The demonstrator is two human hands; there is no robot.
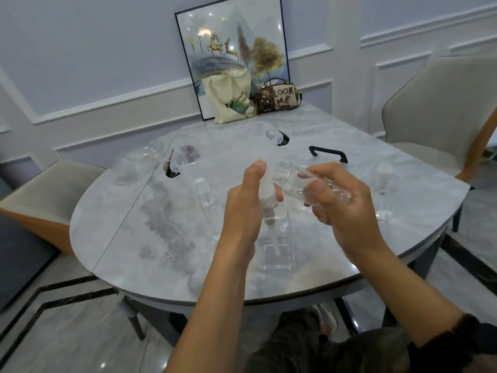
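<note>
1. Pump [269, 196]: white plastic, round collar, one thin straight tube hanging down; the left hand [247, 203] grips its head above the table's middle, fingers curled round it, thumb raised.
2. Round bottle [293, 181]: clear plastic, tilted, neck toward the pump; the right hand [347, 203] holds it, fingers and thumb wrapped round its body.
3. Square bottle [278, 247]: clear, upright on the table just under the pump; I cannot tell whether the tube is inside it.
4. Two more clear bottles stand apart: a slim one [207, 200] to the left; a white-capped one [384, 179] to the right.
5. Table [134, 238]: glossy grey marble, rounded edge.
6. Clear box [242, 146] behind the hands; three black clips.
7. Far edge: one cloth tote [231, 100]; one brown handbag [279, 99]; one framed picture [231, 44]; two padded chairs [443, 103] flank the table.
</note>
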